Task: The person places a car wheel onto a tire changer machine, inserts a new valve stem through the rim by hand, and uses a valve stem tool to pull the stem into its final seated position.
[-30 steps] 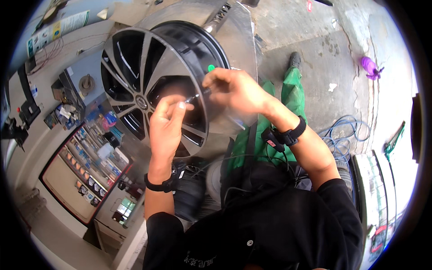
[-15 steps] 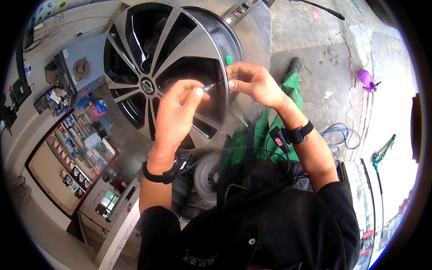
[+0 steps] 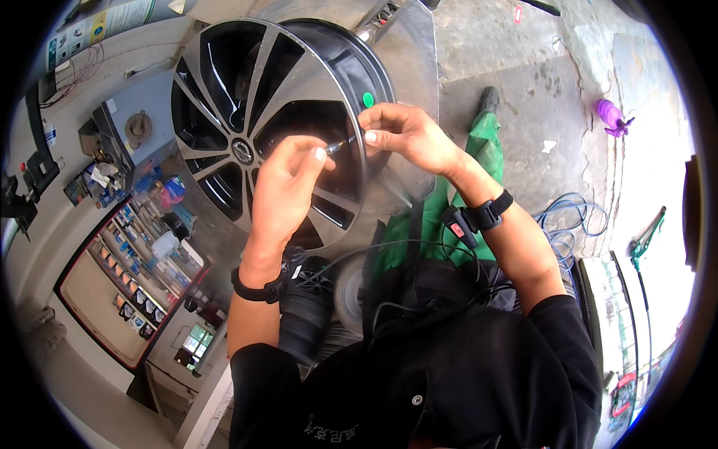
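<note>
A silver-and-black alloy wheel rim [image 3: 338, 82] without a tyre stands in front of me, its spoked face turned to the left. In front of a dark spoke opening, my left hand [image 3: 288, 176] is closed, thumb and finger pinching a small metal valve-like piece [image 3: 336, 147]. This slim piece points right toward the rim's edge. My right hand [image 3: 410, 141] is also closed, thumb and fingertips pressed together at that edge, close to the piece's far end. What lies between the right fingertips is too small to make out. A green round sticker [image 3: 368, 99] marks the barrel just above them.
Beneath and behind the rim is a metal plate [image 3: 422, 71]. Dark tyres [image 3: 305, 318] lie below my left forearm. A blue hose [image 3: 574, 217] coils on the floor at right, and a purple object [image 3: 612, 114] lies farther off. At left stand a grey cabinet [image 3: 153, 97] and a display board [image 3: 112, 288].
The whole view has shifted slightly, with the rim and both hands a little farther left in the picture. Both hands keep their pinch, and the metal piece stays between them.
</note>
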A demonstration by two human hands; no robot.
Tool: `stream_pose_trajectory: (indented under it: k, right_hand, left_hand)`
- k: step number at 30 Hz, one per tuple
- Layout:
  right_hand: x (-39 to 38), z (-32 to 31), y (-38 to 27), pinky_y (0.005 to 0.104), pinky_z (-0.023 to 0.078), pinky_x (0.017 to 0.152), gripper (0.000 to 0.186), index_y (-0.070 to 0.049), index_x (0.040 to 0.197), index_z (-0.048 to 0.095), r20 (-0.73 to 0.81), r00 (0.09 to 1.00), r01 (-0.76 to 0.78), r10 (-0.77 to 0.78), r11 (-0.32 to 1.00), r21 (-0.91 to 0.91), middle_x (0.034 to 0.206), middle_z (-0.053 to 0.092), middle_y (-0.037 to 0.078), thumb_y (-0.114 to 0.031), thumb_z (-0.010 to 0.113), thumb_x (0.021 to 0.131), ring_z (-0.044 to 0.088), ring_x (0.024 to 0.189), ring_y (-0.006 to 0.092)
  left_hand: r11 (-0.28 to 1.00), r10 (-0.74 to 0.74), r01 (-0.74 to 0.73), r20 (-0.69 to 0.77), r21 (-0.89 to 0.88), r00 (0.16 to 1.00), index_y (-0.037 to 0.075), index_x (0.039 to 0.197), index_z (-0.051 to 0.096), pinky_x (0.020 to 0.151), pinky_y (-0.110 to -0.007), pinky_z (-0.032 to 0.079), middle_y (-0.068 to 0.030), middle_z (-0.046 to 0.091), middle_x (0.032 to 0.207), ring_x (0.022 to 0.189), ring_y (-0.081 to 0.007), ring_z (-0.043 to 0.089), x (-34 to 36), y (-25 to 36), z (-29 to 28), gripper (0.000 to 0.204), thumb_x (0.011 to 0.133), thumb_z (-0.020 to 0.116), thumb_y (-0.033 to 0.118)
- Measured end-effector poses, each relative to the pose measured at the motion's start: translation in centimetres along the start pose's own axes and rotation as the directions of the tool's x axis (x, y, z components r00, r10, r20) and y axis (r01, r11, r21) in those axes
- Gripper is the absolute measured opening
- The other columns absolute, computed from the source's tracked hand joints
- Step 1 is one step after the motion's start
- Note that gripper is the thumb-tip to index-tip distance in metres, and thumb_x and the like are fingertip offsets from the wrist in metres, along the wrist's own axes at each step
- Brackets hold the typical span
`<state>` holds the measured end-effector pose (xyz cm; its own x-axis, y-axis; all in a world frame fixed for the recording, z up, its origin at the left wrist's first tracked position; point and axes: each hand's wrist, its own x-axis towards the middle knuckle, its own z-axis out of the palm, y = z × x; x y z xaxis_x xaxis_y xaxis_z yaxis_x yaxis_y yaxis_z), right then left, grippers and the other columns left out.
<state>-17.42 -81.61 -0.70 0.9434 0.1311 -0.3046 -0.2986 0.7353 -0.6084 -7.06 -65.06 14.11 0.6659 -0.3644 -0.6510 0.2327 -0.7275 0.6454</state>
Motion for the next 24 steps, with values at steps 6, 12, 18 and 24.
stream_pose_trajectory:
  k: [6,12,18,24]
  right_hand:
    - [-0.1,0.0,0.1,0.0281,0.055,0.086,0.027,0.003,0.121,0.061,-0.013,1.000,0.020,-0.020,1.000,0.022,0.105,0.070,0.007,-0.010,0.067,0.097,0.067,0.093,0.0119]
    - [-0.2,0.0,0.6,0.0267,0.056,0.083,0.028,0.003,0.120,0.062,-0.009,1.000,-0.001,0.002,0.999,0.033,0.100,0.069,0.006,-0.014,0.065,0.099,0.068,0.087,0.0125]
    - [0.0,0.2,0.1,0.0263,0.057,0.073,0.027,0.003,0.115,0.061,-0.012,0.998,-0.069,0.068,0.994,-0.090,0.090,0.065,0.003,-0.021,0.060,0.103,0.066,0.078,0.0109]
    - [-0.1,1.1,0.2,0.0252,0.056,0.067,0.024,0.001,0.107,0.061,-0.054,0.998,-0.016,0.014,0.999,-0.044,0.086,0.065,0.004,-0.023,0.059,0.103,0.064,0.073,0.0090]
  left_hand:
    - [0.988,0.071,-0.072,0.017,0.133,0.997,0.001,0.101,0.063,0.055,-0.020,0.030,0.0043,0.053,0.074,0.063,-0.0021,0.038,0.2,-1.6,-0.1,0.025,0.107,0.054,0.024]
    - [0.972,0.054,-0.055,0.011,0.229,0.999,0.002,0.097,0.061,0.057,-0.022,0.032,0.0056,0.043,0.071,0.065,-0.0038,0.037,0.2,-1.2,0.1,0.029,0.108,0.051,0.026]
    - [0.977,0.058,-0.061,0.023,0.203,0.998,0.002,0.097,0.061,0.057,-0.022,0.031,0.0057,0.043,0.071,0.065,-0.0037,0.037,0.3,-1.6,0.0,0.029,0.108,0.051,0.026]
    - [0.966,0.066,-0.076,0.045,0.248,0.997,0.001,0.098,0.061,0.057,-0.022,0.032,0.0053,0.044,0.071,0.065,-0.0037,0.037,0.4,-1.2,0.0,0.030,0.108,0.050,0.027]
